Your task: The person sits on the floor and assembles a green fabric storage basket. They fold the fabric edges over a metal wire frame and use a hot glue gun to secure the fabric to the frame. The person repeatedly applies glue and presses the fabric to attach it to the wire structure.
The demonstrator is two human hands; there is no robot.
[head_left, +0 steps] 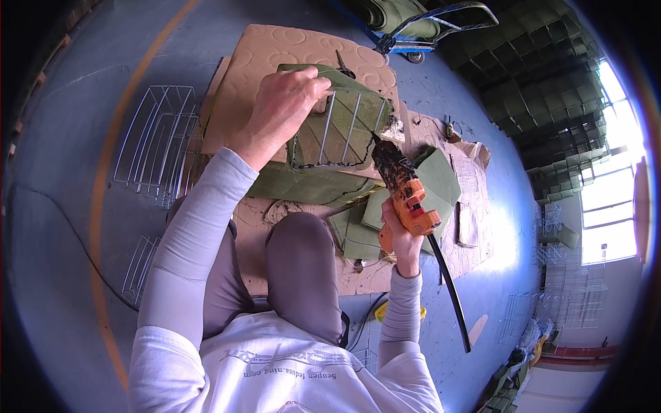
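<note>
My left hand [281, 110] presses down on a white wire frame wrapped in olive-green fabric [341, 124], gripping its upper left edge. An orange hot-glue gun [406, 196] with a crusted dark nozzle is gripped in my right hand [401, 241]. Its tip touches the frame's right corner. A black cord [451, 289] trails from the gun toward me. The work lies on a sheet of brown cardboard [275, 48] on the floor. My bent knee [303, 255] sits just below it.
Bare white wire frames [155, 141] lie on the grey floor to my left. Green fabric pieces [441, 182] and paper scraps lie to the right. A blue trolley [420, 34] stands at the back. Stacked green covered boxes [544, 89] fill the far right by a bright window.
</note>
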